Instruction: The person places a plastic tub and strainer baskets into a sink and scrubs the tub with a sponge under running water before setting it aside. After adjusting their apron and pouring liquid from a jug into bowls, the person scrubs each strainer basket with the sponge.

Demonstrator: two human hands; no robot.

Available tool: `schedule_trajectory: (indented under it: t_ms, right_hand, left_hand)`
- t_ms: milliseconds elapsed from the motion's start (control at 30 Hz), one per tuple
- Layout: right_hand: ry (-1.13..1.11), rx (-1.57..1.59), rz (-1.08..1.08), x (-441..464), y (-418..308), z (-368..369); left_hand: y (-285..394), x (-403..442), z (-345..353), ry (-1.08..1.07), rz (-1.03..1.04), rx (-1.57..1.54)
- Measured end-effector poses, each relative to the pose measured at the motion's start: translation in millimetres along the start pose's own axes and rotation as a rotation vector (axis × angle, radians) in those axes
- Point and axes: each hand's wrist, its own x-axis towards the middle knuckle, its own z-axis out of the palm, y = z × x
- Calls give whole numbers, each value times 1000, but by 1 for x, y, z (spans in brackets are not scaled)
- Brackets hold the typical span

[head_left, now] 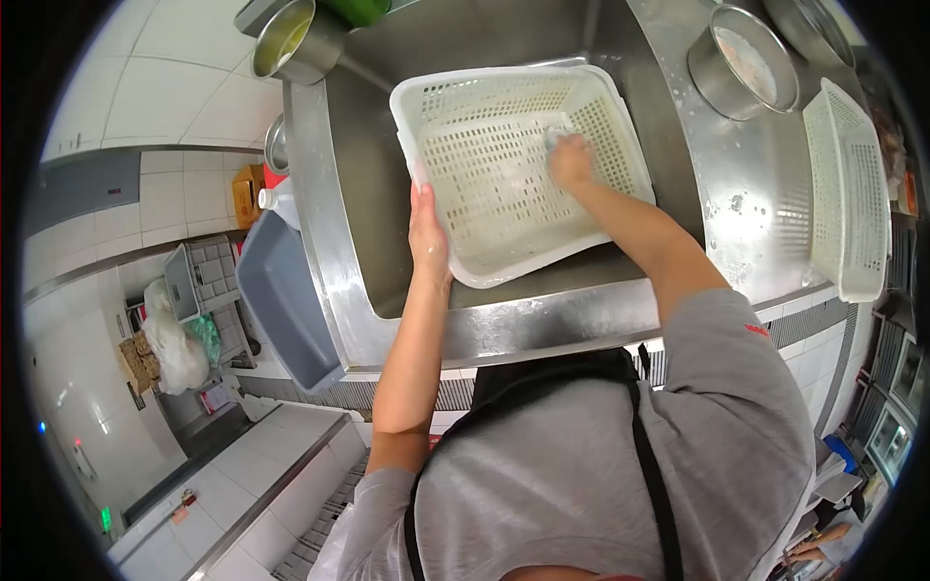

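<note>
A white perforated plastic basket (489,160) is tilted inside the steel sink (387,290). My left hand (427,232) holds the basket's left side, its fingers against the outer wall near the rim. Inside the basket, toward the right end, my right hand (572,162) is closed on a pale, wet-looking scrubber or cloth (556,136) pressed to the basket floor. That hand is slightly blurred, and most of what it holds is hidden beneath it.
Steel pots (744,102) and a second white basket (847,194) stand on the right counter. Another pot (308,44) is at the sink's upper left corner. A grey-blue tub (286,290) and a white bottle (278,199) are left of the sink.
</note>
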Motion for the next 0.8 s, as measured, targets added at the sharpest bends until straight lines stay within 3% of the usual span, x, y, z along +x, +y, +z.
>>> schedule_trajectory:
  t_ms: [33, 100, 133, 233, 300, 333, 400, 467, 533, 600, 667, 733, 800]
  right_hand:
    - [-15, -226, -8, -5, -8, -2]
    - [104, 534, -183, -3, -64, 11]
    - [196, 380, -314, 3, -107, -4]
    - [21, 433, -169, 11, -175, -25]
    - [25, 384, -513, -2, -170, -31]
    - [-37, 225, -824, -12, -139, -28]
    - [-203, 252, -1252, -35, -78, -59]
    - [-386, 200, -793, -21, -8, -47]
    - [-103, -224, -192, -8, 32, -44]
    - [63, -39, -100, 13, 28, 10]
    - [131, 133, -199, 10, -63, -26]
    - [256, 286, -474, 4, -114, -31]
    - [-163, 574, -650, -29, -141, -53]
  left_hand:
    - [-3, 0, 0, -17, 9, -67]
    - [-2, 0, -2, -42, 3, -47]
    - [-2, 0, -4, -60, -7, -19]
    - [-2, -4, -5, -71, -14, -24]
    - [1, -5, -6, -75, -46, -32]
    - [3, -6, -6, -87, -75, -46]
    - [4, -3, -3, -47, -66, -7]
    - [1, -10, -5, 9, -86, 42]
    - [0, -3, -2, 5, -52, 2]
    - [6, -1, 4, -20, 2, 79]
    - [12, 5, 6, -49, 60, 136]
    - [12, 7, 3, -57, 49, 134]
    - [10, 13, -1, -96, 48, 130]
